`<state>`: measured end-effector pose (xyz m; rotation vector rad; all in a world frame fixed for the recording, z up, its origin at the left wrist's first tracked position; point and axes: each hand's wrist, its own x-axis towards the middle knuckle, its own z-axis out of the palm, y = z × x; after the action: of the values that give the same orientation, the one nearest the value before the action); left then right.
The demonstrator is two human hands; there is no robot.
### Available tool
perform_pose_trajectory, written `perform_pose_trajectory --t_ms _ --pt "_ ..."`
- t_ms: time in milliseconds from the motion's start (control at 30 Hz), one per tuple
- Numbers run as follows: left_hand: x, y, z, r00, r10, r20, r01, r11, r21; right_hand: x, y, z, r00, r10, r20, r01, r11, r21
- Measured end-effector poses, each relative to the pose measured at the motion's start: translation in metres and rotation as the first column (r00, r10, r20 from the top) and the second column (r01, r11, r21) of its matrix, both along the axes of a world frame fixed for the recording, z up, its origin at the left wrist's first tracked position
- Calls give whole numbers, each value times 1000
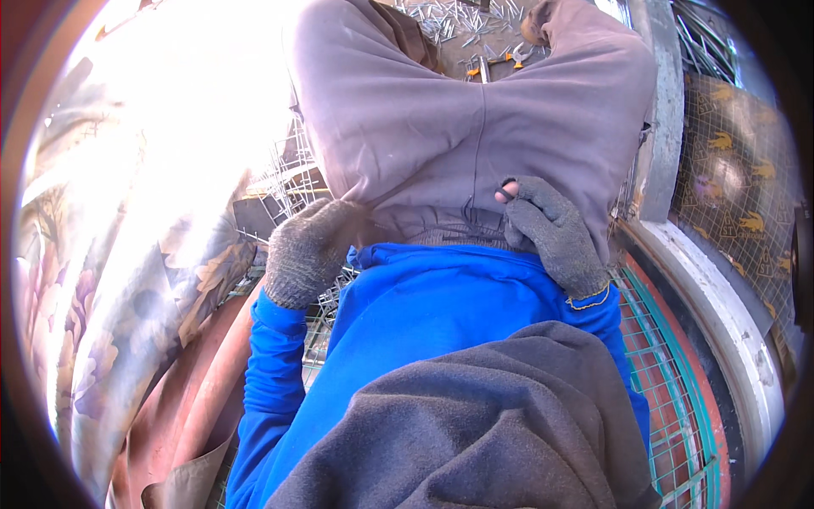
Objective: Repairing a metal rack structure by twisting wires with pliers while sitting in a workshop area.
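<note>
My left hand [307,253], in a grey knit glove, is at the left of my waist. Its slightly blurred fingers pinch the grey-mauve trousers [415,127], and the cloth draws into folds toward them. On the right, my right hand [555,237] rests against the trousers' waist with its fingers curled. A bare fingertip pokes out of its dark glove; whatever the fingers may hold is hidden. Between the hands lie the dark drawstring [469,208] and the hem of my blue top [424,297]. A dark grey cloth [458,424] covers the lower part of the top.
Beyond my legs, loose nails [466,25] are scattered near an orange-and-metal tool [519,57]. At left is a patterned cloth [136,339] in glare. A green wire grid [674,399] lies right, beside a pale metal frame [721,314] and a printed brown panel [738,178].
</note>
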<state>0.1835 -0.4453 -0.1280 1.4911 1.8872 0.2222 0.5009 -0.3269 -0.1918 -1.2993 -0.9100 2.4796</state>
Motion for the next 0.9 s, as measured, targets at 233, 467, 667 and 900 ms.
perform_pose_trajectory --t_ms 233,467,667,900 --pt "-5 -23 -9 995 98 13 -94 982 -163 -4 -10 2 888 344 305 -453 535 713" --pt "27 -1 13 934 278 223 -276 960 -40 -6 -2 9 974 209 86 -225 870 438" --pt "50 10 -24 893 -441 -92 441 897 -22 -19 -8 14 984 152 94 -172 945 278" --pt "66 31 -45 942 -336 10 321 890 -323 -14 -14 5 971 216 102 -238 844 481"
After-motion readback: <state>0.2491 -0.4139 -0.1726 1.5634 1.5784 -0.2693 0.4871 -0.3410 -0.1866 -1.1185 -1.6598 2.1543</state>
